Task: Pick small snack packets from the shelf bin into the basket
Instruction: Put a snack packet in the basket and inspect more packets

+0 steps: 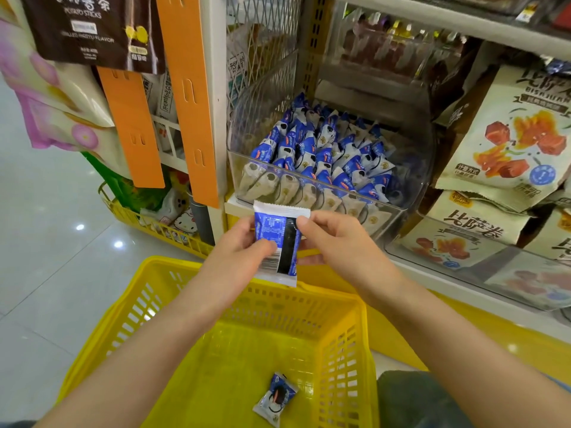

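A: Where's the packet (276, 245)?
B: Above the far rim of the basket (139, 304). The left hand (244, 245) and right hand (333, 239) both pinch it, thumbs on its face.
A: Risk?
B: Slick, flat film. Released here, it could slide off outside that rim, I think. A second packet (276, 398) lies on the basket's slotted plastic floor; the clear, rigid bin (414, 180) stands beyond.
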The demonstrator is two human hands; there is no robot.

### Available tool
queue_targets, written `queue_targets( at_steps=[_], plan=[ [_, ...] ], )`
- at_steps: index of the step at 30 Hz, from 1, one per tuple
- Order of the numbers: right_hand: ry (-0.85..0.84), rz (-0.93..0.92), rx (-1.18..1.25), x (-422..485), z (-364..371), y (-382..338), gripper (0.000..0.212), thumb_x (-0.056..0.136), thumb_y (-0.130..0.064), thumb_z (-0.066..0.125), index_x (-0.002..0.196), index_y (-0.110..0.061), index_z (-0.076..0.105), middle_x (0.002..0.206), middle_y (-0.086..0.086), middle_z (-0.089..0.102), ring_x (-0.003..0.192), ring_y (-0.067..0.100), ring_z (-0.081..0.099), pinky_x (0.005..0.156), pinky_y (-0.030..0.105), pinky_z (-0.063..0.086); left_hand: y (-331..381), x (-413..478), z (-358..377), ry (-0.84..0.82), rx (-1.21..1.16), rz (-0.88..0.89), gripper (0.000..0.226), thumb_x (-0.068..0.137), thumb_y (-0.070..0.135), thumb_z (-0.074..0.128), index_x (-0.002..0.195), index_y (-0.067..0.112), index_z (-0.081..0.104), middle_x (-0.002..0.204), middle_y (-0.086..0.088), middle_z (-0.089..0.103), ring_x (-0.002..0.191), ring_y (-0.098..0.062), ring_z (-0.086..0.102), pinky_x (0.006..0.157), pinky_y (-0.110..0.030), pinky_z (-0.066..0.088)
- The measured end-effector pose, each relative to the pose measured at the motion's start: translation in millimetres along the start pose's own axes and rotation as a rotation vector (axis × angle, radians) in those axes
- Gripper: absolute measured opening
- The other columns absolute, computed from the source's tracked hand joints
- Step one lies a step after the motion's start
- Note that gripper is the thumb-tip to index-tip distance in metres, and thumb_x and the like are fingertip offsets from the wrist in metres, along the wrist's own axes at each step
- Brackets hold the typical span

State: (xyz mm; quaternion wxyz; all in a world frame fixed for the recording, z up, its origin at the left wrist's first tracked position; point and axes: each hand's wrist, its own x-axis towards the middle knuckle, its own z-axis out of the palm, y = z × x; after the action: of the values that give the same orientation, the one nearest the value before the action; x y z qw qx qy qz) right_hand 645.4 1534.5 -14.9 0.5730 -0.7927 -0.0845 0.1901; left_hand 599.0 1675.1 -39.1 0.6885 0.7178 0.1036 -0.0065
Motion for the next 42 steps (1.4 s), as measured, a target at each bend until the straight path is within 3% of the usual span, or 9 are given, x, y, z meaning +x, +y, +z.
queue_targets(
  at_steps=[6,9,13,17,21,24,33,39,42],
  plan=[
    [0.152,-0.114,-0.139,-2.0,6.9,6.3,0.026,0.092,-0.021,0.055,0.066,-0.017,0.053,0.072,0.002,0.066,0.062,0.006,0.066,0.052,0.019,0.053,-7.9,-6.2,0.5,0.17,0.564,0.399,0.028,0.086,0.032,0.049,0.113,0.029,0.045,0.108,0.017,0.046,0.097,0.006,0.048,0.075,-0.012,0.043],
    [0.144,-0.176,-0.253,-6.2,9.4,6.1,0.024,0.09,-0.027,0.057,0.068,-0.017,0.055,0.07,-0.002,0.067,0.063,0.007,0.067,0.055,0.024,0.056,-9.2,-6.4,2.0,0.146,0.543,0.361,0.034,0.081,0.045,0.049,0.109,0.027,0.05,0.106,0.013,0.049,0.096,-0.002,0.053,0.076,-0.026,0.05],
    [0.142,-0.254,-0.392,-10.9,10.6,5.4,0.023,0.09,-0.032,0.056,0.07,-0.022,0.052,0.07,0.0,0.066,0.07,0.019,0.066,0.067,0.044,0.054,-8.0,-3.1,0.8,0.144,0.435,0.294,0.018,0.084,0.028,0.06,0.1,0.026,0.052,0.101,0.007,0.056,0.088,-0.009,0.061,0.068,-0.031,0.055],
    [0.171,-0.326,-0.52,-13.9,10.2,4.6,0.022,0.09,-0.033,0.056,0.071,-0.022,0.049,0.07,0.0,0.063,0.068,0.02,0.061,0.066,0.043,0.051,-8.2,-0.2,-1.4,0.165,0.442,0.318,0.015,0.089,0.017,0.057,0.085,0.031,0.053,0.083,0.008,0.064,0.072,-0.001,0.061,0.054,-0.011,0.045],
    [0.182,-0.408,-0.581,-17.0,16.2,6.2,0.021,0.091,-0.03,0.054,0.074,-0.021,0.048,0.073,-0.004,0.057,0.07,0.015,0.053,0.065,0.033,0.043,-9.7,-1.6,-1.9,0.216,0.576,0.38,0.008,0.09,0.019,0.051,0.083,0.022,0.052,0.074,0.007,0.062,0.067,-0.009,0.061,0.056,-0.029,0.048],
    [0.173,-0.433,-0.591,-17.0,17.3,5.6,0.021,0.092,-0.029,0.053,0.075,-0.02,0.046,0.072,-0.005,0.053,0.068,0.014,0.05,0.061,0.027,0.039,-10.1,-0.5,-1.7,0.235,0.539,0.379,0.013,0.091,0.019,0.049,0.078,0.021,0.048,0.068,0.003,0.061,0.062,-0.011,0.06,0.053,-0.027,0.045],
    [-0.071,-0.093,-0.068,-13.4,30.6,4.9,0.026,0.088,-0.033,0.057,0.11,-0.029,0.045,0.109,-0.012,0.061,0.088,0.018,0.066,0.077,0.045,0.056,-3.9,-0.2,-3.3,0.302,0.367,0.33,0.024,0.093,0.014,0.05,0.074,0.03,0.048,0.065,0.011,0.059,0.058,0.007,0.055,0.05,-0.007,0.038],
    [-0.041,-0.106,-0.043,-7.2,23.3,7.4,0.024,0.095,-0.021,0.049,0.118,-0.021,0.048,0.111,0.002,0.064,0.088,0.023,0.067,0.079,0.046,0.055,-5.4,-1.7,-2.5,0.1,0.261,0.208,0.028,0.087,0.012,0.054,0.094,0.039,0.052,0.103,0.01,0.067,0.086,-0.013,0.068,0.077,-0.039,0.056],
    [-0.063,-0.138,-0.069,-8.7,24.9,8.5,0.029,0.095,-0.023,0.048,0.124,-0.022,0.048,0.113,0.0,0.064,0.09,0.019,0.066,0.081,0.045,0.055,-3.9,-2.7,-4.2,0.121,0.262,0.211,0.032,0.084,0.009,0.056,0.094,0.039,0.053,0.102,0.01,0.067,0.08,-0.011,0.069,0.072,-0.035,0.058]
  ],
)
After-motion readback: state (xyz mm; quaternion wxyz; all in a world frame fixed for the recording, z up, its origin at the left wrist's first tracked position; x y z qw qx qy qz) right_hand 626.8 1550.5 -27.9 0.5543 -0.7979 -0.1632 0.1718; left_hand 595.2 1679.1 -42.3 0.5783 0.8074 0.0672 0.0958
